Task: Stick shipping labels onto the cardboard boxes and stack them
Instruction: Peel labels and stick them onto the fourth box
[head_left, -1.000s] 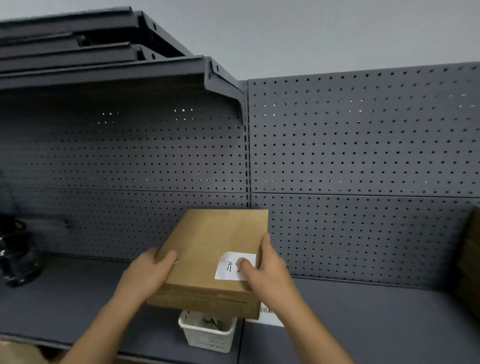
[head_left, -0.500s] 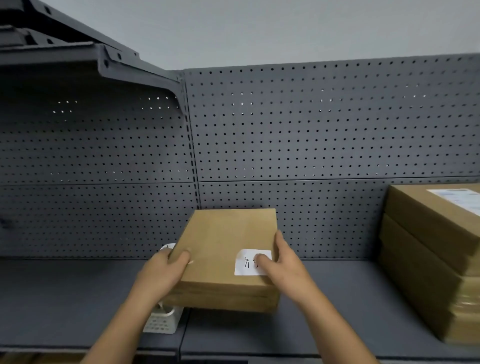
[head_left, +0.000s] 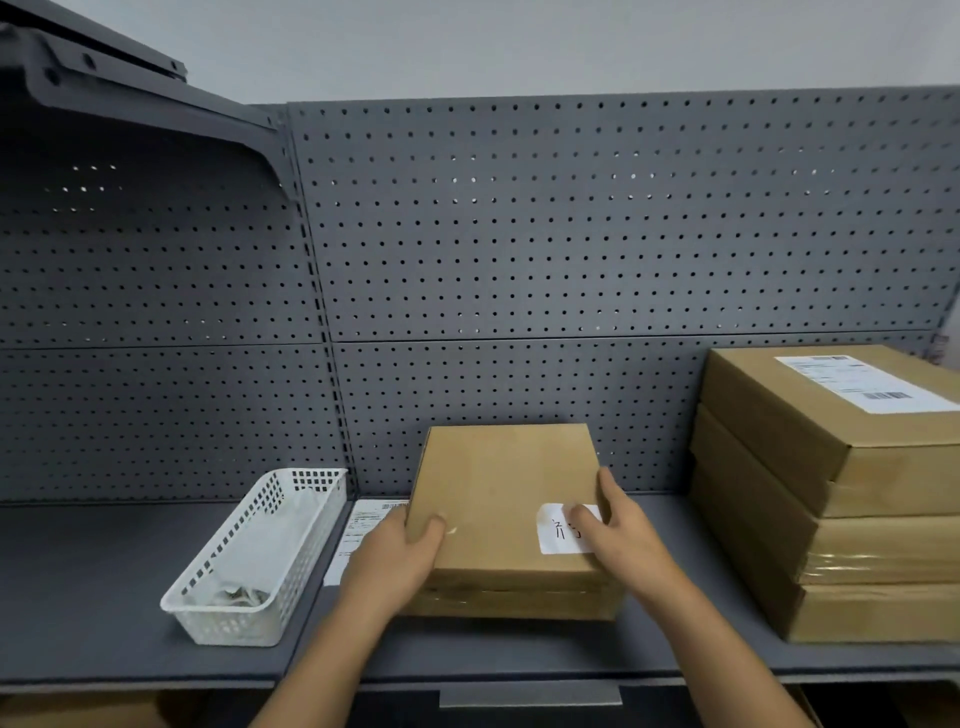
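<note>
A person holds a flat cardboard box (head_left: 506, 499) with both hands over the middle of a grey metal shelf (head_left: 104, 597), just in front of the perforated back panel (head_left: 571, 234). Whether the box rests on the shelf or hangs just above it cannot be told.

The left hand (head_left: 395, 561) grips the box's near left corner, with the thumb on the lid and the fingers wrapped round the side. The right hand (head_left: 623, 535) clasps the near right corner, with one digit lying along the right edge and a fingertip pressed onto a small white handwritten label (head_left: 558, 530) stuck to the lid.

To the right, near the held box but apart from it, stands a stack of cardboard boxes (head_left: 831, 545). The top one carries a printed shipping label (head_left: 862, 382) with barcodes.

Left of the held box, a printed label sheet (head_left: 363, 525) lies flat on the shelf, partly hidden by the left hand. Further left sits a white plastic mesh basket (head_left: 260, 551) with some crumpled scraps at its near end. A dark shelf bracket (head_left: 130, 104) juts out at the upper left.
</note>
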